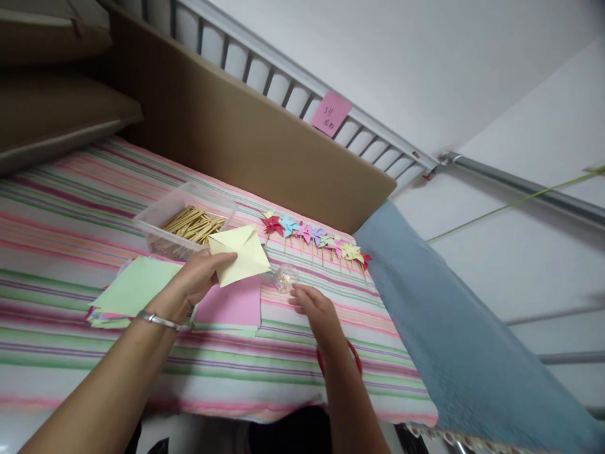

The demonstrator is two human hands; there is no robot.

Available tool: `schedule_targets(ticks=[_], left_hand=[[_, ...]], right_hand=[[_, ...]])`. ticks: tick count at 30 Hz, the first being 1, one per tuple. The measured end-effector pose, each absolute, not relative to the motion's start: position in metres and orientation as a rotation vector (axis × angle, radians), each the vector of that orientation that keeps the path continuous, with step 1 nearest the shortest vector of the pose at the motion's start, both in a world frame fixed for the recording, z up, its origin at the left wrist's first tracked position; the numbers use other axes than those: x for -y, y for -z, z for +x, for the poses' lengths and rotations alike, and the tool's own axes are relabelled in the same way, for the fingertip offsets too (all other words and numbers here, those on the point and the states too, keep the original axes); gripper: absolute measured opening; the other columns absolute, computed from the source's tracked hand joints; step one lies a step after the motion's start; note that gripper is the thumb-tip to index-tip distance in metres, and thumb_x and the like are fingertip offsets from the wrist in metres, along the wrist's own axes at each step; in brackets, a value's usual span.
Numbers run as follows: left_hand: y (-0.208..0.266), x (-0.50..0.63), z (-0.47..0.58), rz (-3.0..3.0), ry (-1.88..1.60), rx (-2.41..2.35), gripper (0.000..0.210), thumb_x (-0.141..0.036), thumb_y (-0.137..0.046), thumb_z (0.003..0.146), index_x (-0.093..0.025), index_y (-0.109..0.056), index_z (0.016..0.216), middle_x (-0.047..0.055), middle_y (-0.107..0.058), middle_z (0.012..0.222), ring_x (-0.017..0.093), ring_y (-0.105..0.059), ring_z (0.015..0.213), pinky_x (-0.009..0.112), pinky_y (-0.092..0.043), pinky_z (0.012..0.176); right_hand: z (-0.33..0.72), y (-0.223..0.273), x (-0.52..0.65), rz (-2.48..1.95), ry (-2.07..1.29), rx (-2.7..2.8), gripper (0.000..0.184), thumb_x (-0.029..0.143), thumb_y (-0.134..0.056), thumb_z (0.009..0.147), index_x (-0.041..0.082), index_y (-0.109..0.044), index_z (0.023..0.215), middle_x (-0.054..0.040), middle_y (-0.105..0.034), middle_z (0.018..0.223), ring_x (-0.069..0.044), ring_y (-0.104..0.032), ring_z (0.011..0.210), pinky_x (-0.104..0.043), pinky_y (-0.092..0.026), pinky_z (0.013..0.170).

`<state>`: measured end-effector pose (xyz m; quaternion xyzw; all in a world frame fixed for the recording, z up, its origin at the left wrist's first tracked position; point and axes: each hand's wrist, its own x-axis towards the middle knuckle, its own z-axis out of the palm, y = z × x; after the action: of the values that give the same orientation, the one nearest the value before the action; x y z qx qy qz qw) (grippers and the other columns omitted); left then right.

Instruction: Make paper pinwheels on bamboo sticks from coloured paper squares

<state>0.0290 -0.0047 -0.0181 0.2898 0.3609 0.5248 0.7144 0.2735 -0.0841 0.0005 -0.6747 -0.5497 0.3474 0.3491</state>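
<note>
My left hand (201, 274) is closed on a pale yellow square of paper (243, 255), thumb on top. Creases or cuts run in from the paper's corners. Below it, partly covered, lies a pink paper sheet (231, 309). My right hand (314, 306) reaches its loosely bent fingers to the near edge of a small clear dish (285, 277) of tiny pale pieces, too small to name. I see nothing held in that hand. Red loops (357, 359), like scissor handles, show from under my right forearm.
A clear plastic box (161, 211) of wooden sticks (193, 224) stands behind a stack of coloured paper (137, 287). Several paper pinwheels (305, 232) on sticks lie in a row along the far side. A brown board (246, 126) borders the striped cloth (302, 372); blue fabric (425, 315) hangs rightward.
</note>
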Motion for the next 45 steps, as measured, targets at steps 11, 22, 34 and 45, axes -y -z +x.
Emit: schedule_targets(ticks=[11,22,34,45], left_hand=[[0.020,0.010,0.055,0.658,-1.077,-0.747,0.026,-0.021,-0.074,0.067,-0.015,-0.071,0.092,0.005,-0.073,0.087,0.018,-0.065,0.072,0.026,-0.050,0.064],[0.026,0.015,0.068,0.638,-1.037,-0.845,0.033,-0.021,-0.079,0.064,-0.018,-0.070,0.096,0.004,-0.072,0.092,0.017,-0.064,0.075,0.025,-0.049,0.062],[0.028,0.014,0.066,0.696,-1.049,-0.842,0.030,-0.021,-0.081,0.060,-0.014,-0.072,0.088,0.006,-0.074,0.085,0.017,-0.065,0.074,0.025,-0.049,0.064],[0.036,0.015,0.075,0.681,-1.061,-0.902,0.031,-0.023,-0.082,0.059,-0.015,-0.070,0.086,0.004,-0.071,0.084,0.016,-0.064,0.080,0.028,-0.048,0.075]], right_hand=[[0.196,0.033,0.046,-1.231,-1.332,0.860,0.027,0.040,-0.072,0.069,0.015,-0.060,0.072,0.0001,-0.064,0.059,-0.011,-0.060,0.054,-0.023,-0.048,0.056],[0.216,0.038,0.044,-1.324,-1.349,0.933,0.022,0.036,-0.068,0.071,0.015,-0.061,0.072,-0.0001,-0.066,0.057,-0.011,-0.060,0.054,-0.022,-0.047,0.055],[0.213,0.042,0.043,-1.287,-1.279,0.917,0.021,0.035,-0.068,0.072,0.015,-0.061,0.074,0.0005,-0.064,0.058,-0.011,-0.059,0.054,-0.023,-0.046,0.056],[0.223,0.043,0.039,-1.320,-0.732,1.020,0.016,0.033,-0.063,0.079,0.017,-0.066,0.083,-0.0003,-0.064,0.075,-0.015,-0.058,0.071,-0.029,-0.048,0.069]])
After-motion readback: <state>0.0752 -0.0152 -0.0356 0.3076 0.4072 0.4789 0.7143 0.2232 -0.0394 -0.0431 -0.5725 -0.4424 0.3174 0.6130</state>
